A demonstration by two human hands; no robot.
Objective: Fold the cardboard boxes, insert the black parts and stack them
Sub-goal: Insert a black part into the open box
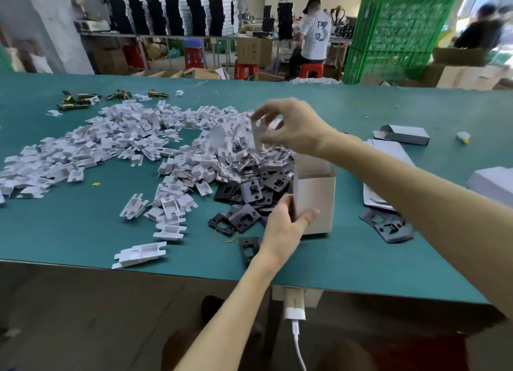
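One cardboard box [316, 195] stands upright with its top open on the green table [83, 218], near the front edge and just right of the heap of black parts [249, 193], which touches its left wall. The left hand [286, 226] grips the box's lower left corner, thumb on the side wall and fingers pressed together across the front face. The right hand [291, 129] is raised above and behind the box. Its thumb and fingertips pinch a white insert [256, 134] held upright, and the other fingers are loosely spread. One single black part [388, 226] lies apart, right of the box. A loose pile of white pieces [125, 143] covers the table's left half. Flat box blanks [388, 154] lie under the right forearm, with a closed box [402, 134] beyond them. Brass pieces [75, 101] sit at the far left.
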